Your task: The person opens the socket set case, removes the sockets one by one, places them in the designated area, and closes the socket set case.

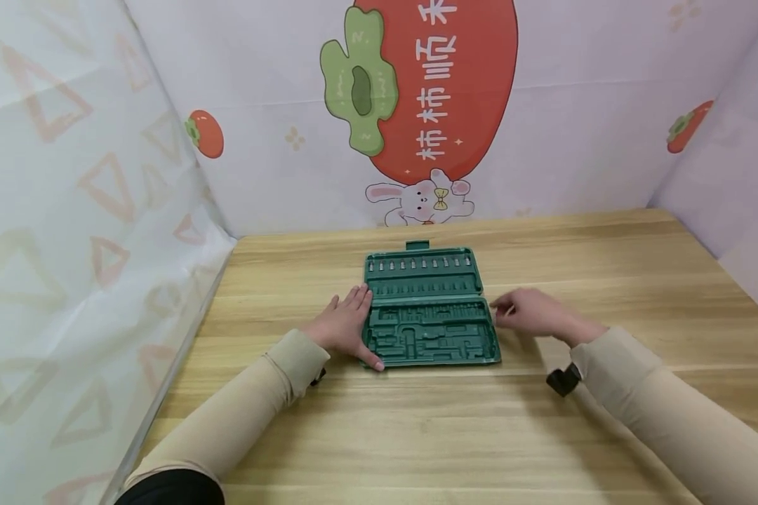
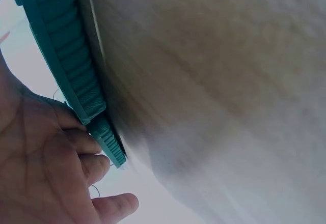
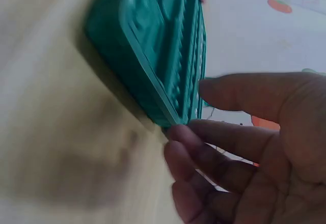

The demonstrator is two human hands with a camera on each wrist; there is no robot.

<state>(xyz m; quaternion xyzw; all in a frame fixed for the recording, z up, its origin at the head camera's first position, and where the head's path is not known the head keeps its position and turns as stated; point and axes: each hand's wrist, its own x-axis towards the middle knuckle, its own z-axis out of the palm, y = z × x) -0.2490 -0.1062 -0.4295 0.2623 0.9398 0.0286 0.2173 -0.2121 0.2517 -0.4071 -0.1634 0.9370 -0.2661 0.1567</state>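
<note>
A green plastic tool case lies unfolded on the wooden table, its moulded slots facing up. Small metal socket bits stand in a row in the far half; the near half shows shaped hollows. My left hand rests on the case's left edge, fingers and thumb spread. In the left wrist view, its fingers lie along the ribbed side of the case. My right hand is beside the right edge near the hinge. The right wrist view shows its fingers loosely bent at the case rim, thumb apart, nothing gripped.
The wooden table extends around the case on all sides. A white cloth backdrop with a printed red persimmon and rabbit hangs behind it. Patterned cloth also borders the left side. A dark wrist device hangs under the right cuff.
</note>
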